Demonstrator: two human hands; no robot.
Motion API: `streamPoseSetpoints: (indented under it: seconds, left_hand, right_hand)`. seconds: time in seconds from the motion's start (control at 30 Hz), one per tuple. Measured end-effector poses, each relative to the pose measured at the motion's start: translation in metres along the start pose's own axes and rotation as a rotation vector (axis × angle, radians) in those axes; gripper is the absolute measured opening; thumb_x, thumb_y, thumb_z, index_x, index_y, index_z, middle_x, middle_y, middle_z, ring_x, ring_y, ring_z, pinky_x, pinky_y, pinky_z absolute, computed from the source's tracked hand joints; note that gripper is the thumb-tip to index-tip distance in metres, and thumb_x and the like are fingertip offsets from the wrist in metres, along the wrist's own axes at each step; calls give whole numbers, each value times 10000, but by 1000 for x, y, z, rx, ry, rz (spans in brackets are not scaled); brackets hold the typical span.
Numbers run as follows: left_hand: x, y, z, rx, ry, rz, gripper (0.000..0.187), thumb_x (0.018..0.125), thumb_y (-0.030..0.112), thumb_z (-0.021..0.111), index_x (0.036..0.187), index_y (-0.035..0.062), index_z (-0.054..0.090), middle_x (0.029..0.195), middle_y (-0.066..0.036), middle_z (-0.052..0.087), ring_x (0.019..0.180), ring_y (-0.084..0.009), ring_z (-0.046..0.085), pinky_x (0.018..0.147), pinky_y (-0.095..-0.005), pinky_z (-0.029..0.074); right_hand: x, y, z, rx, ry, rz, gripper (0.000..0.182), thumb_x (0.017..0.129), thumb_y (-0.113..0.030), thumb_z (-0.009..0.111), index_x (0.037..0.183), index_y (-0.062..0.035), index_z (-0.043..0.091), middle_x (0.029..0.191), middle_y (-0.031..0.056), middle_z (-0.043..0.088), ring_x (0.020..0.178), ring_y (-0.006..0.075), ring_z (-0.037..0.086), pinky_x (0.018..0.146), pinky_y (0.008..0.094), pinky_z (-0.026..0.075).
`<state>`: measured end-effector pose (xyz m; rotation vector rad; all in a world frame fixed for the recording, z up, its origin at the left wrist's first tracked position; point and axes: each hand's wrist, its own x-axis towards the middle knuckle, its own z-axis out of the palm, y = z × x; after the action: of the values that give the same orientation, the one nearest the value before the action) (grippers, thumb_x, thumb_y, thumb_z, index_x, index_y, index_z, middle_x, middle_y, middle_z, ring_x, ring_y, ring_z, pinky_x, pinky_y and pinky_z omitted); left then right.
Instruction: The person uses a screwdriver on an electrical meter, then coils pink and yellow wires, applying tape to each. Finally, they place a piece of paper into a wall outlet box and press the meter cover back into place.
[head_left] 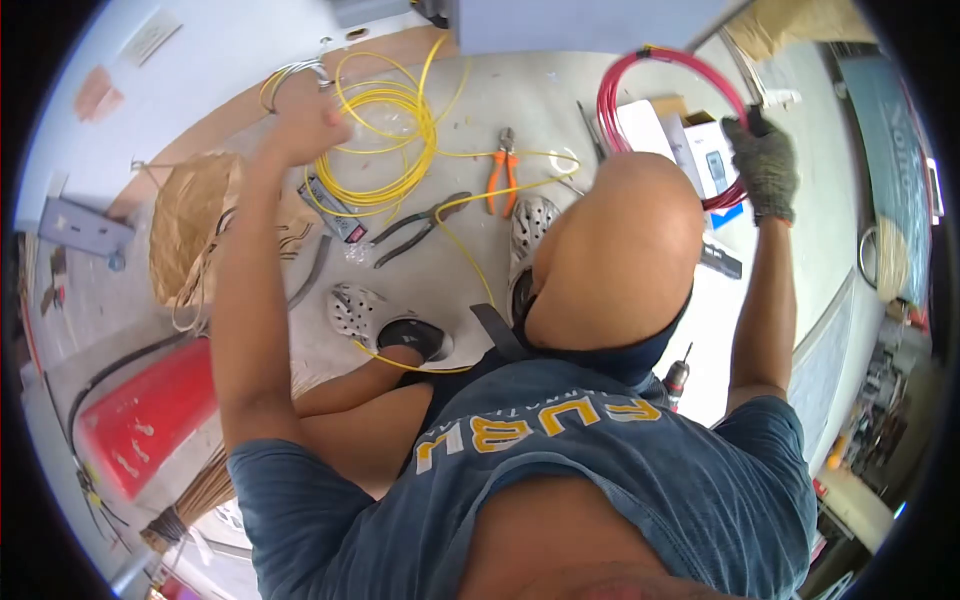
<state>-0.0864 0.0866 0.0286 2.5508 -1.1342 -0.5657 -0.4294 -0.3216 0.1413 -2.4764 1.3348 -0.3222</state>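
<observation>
My right hand (pixel 765 165), in a dark grey-green glove, is closed round a coil of red cable (pixel 620 85) beside my raised knee. At the upper left my bare left hand (pixel 312 125) has its fingers curled in, slightly blurred; what they hold, if anything, is hidden. It is over the left edge of a loose coil of yellow cable (pixel 425 130) on the floor. A bundle of white cable (pixel 297 72) shows just beyond that hand. One yellow strand runs down past my shoes.
Orange-handled pliers (pixel 497 178), dark-handled pliers (pixel 415 228) and a small box (pixel 335 208) lie between my arms. A brown paper bag (pixel 185 230) and a red object (pixel 150 415) are on the left. A drill (pixel 678 380) lies by my right thigh, and open boxes (pixel 708 155) stand behind the red coil.
</observation>
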Motion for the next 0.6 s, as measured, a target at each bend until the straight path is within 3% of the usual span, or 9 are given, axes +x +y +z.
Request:
streamPoseSetpoints:
  seconds: [0.07, 0.13, 0.2, 0.23, 0.3, 0.33, 0.4, 0.5, 0.6]
  left_hand:
    - [4, 34, 47, -95, 81, 100, 246, 781, 264, 731, 792, 37, 637, 722, -150, 642, 656, -263, 609, 636, -389, 492]
    - [10, 68, 94, -44, 106, 284, 256, 809, 284, 714, 803, 37, 649, 818, -127, 651, 793, -294, 625, 733, -411, 497]
    - [27, 84, 127, 94, 23, 510, 286, 844, 306, 673, 944, 38, 674, 1041, -132, 658, 1023, -295, 606, 929, -413, 464]
    - [35, 76, 148, 95, 26, 481, 286, 844, 306, 673, 944, 38, 674, 1041, -132, 658, 1023, -295, 606, 929, -413, 464]
    - [49, 49, 180, 343, 418, 509, 517, 840, 390, 670, 1200, 25, 596, 1252, -157, 591, 1219, -304, 515, 1116, -431, 323]
    - [42, 37, 176, 347, 405, 490, 517, 840, 390, 670, 1200, 25, 596, 1252, -157, 591, 1219, -304, 515, 1116, -431, 323]
    - [29, 16, 162, 300, -38, 45, 842, 752, 485, 745, 1377, 14, 436, 1391, -187, 488, 1334, -305, 414, 1192, -450, 174]
    - [-10, -9, 162, 428, -235, -48, 1013, 642, 571, 800, 1383, 4, 404, 1342, -190, 517, 1304, -293, 443, 1160, -448, 225]
    - [-39, -34, 172, 423, -259, 13, 1006, 585, 580, 824, 1344, 33, 454, 1283, -158, 547, 1260, -297, 473, 1101, -437, 291]
  right_hand:
    - [26, 25, 48, 106, -176, 177, 371, 817, -402, 723, 991, -75, 696, 674, 33, 629, 503, 151, 543, 542, 320, 471]
    - [41, 49, 90, 256, -315, 240, 337, 815, -343, 669, 1000, -65, 719, 686, 84, 632, 606, 171, 620, 591, 318, 484]
    - [53, 87, 135, 134, -436, 242, 342, 822, -317, 653, 1044, -58, 673, 717, 101, 622, 642, 169, 614, 621, 303, 490]
    - [50, 101, 154, 97, -476, 236, 340, 824, -314, 654, 1046, -58, 672, 724, 100, 622, 649, 169, 614, 625, 304, 490]
    - [23, 109, 170, 124, -464, 215, 336, 828, -308, 655, 1050, -56, 670, 738, 99, 623, 664, 169, 614, 634, 304, 491]
    - [4, 108, 171, 159, -454, 204, 334, 830, -305, 656, 1052, -56, 669, 745, 99, 623, 672, 168, 614, 638, 304, 491]
    - [-20, 111, 167, 200, -444, 193, 331, 833, -299, 657, 1055, -54, 666, 759, 98, 623, 686, 168, 614, 646, 304, 491]
    - [-50, 116, 159, 232, -445, 183, 325, 839, -290, 659, 1061, -52, 663, 779, 97, 624, 708, 168, 613, 658, 305, 492]
    - [-71, 121, 154, 247, -449, 189, 320, 845, -281, 660, 1067, -50, 660, 800, 96, 625, 731, 168, 613, 671, 305, 493]
